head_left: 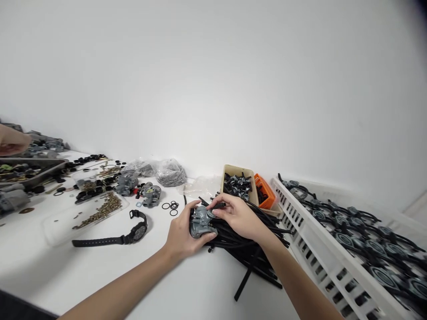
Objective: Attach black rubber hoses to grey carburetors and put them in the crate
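My left hand is wrapped round a small grey metal carburetor body, held low over the white table. My right hand rests on top of it, with fingers pinched at its upper edge where a short black tube end shows. Both hands sit over a heap of black rubber tubes lying on the table. What the right fingers pinch is too small to name for certain.
A black wristwatch lies to the left. Black O-rings, two more grey carburetors, bags of metal parts and brass screws lie beyond. A beige bin, orange basket and white crate stand right. Another person's hand shows far left.
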### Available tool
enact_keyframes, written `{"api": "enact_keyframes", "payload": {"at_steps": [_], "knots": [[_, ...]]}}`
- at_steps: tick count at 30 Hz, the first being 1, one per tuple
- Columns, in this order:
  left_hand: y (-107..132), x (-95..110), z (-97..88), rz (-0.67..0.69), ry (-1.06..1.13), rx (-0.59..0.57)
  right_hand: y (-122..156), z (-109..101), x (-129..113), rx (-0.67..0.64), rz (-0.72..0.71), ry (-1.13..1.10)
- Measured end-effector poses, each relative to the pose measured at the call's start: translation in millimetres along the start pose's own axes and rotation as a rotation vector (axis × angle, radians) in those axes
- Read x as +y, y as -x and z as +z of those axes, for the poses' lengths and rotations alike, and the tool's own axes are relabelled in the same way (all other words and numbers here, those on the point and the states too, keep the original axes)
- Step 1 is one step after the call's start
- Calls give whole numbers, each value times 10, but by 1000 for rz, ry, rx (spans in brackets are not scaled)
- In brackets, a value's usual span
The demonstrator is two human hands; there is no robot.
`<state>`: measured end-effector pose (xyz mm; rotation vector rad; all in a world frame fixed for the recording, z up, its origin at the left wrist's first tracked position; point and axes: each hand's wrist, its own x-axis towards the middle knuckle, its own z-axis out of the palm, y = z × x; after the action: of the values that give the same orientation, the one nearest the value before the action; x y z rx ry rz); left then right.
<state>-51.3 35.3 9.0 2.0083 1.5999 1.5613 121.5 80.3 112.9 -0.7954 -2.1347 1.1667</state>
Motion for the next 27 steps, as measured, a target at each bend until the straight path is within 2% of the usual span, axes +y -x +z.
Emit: {"api": "enact_keyframes", "payload": {"at_steps": [7,16,22,27], "knots": [[14,-1,0,-15,-6,6,21,-3,-44,-2,0,30],[7,13,-4,-15,-28,-12,17,3,15,-14,-19,78],[1,10,1,-5,-35,-22,35,-32,1,-79,-20,113],[8,0,8,4,-38,-23,49,-57,-29,-85,-95,313]]}}
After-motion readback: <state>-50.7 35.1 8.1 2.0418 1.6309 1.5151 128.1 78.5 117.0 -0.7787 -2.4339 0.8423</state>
